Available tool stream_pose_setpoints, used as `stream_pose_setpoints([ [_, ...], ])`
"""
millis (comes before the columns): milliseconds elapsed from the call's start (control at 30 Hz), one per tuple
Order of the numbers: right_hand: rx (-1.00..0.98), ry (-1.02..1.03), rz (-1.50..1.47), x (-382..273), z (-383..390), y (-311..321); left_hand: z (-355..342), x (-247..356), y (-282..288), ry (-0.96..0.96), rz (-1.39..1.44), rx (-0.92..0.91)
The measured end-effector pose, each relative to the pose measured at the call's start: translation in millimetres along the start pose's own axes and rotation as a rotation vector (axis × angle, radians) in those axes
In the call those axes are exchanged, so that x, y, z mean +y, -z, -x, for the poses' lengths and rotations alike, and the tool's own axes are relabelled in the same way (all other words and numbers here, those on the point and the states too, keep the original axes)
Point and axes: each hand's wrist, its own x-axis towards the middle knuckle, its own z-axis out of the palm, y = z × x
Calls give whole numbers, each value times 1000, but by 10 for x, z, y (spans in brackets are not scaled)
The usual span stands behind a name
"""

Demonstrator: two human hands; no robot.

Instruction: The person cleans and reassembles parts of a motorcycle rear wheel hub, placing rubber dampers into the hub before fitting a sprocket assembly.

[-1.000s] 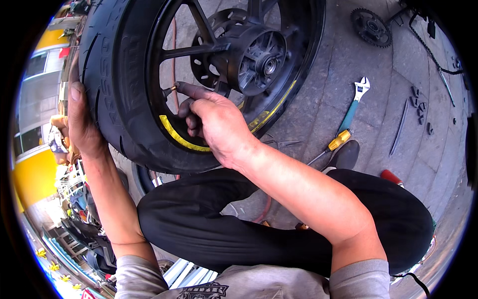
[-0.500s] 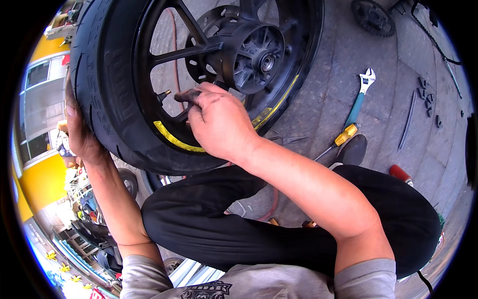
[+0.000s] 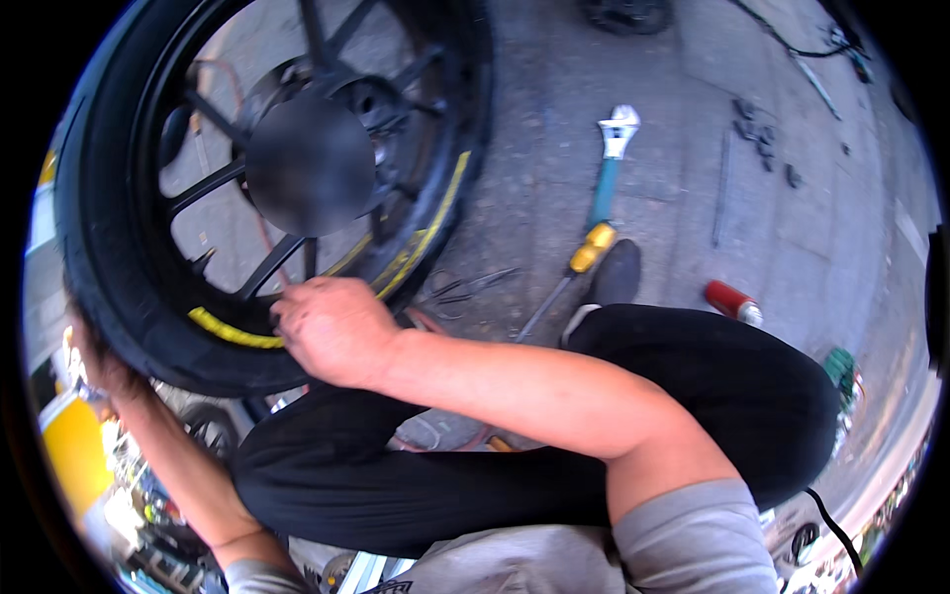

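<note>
A black tyre (image 3: 109, 218) on a spoked wheel (image 3: 220, 186) with yellow rim stripes fills the upper left, its hub smeared by blur. My left hand (image 3: 104, 356) grips the outside of the tyre at lower left, fingers partly hidden behind it. My right hand (image 3: 332, 327) lies against the lower rim beside the yellow stripe (image 3: 233, 329), fingers curled and their tips hidden, so what they hold is unclear. The valve stem (image 3: 201, 263) sticks out to its upper left.
Right of the wheel lie an adjustable wrench (image 3: 607, 178), yellow-handled screwdriver (image 3: 592, 247), scissors-like tool (image 3: 465, 285), long thin bar (image 3: 722, 183), several black pieces (image 3: 757, 134), a chain (image 3: 782, 40) and sprocket (image 3: 628, 12). A red can (image 3: 730, 302) lies beside my bent leg (image 3: 742, 386).
The wheel has shifted left in view, along with both my hands. My right hand has left the valve stem and moved down the rim. The floor tools also appear further left.
</note>
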Motion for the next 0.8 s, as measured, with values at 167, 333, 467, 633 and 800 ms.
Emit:
stream_pose_setpoints([
  [167, -228, 55, 205, -87, -179, 493, -102, 48, -197, -69, -96, -327],
  [333, -554, 176, 843, -186, -315, 1392, 22, 112, -755, -239, -317, -365],
  [467, -825, -316, 1211, -428, -247, 2982, -20, 251, -737, -320, -335, -393],
  [633, -133, -761, 1236, 113, 1248, 4558, -132, 143, -694, -263, -337, -371],
  [800, -88, -1296, 931, 886, 3082, 4443, -265, -122, -488, -153, -129, -361],
])
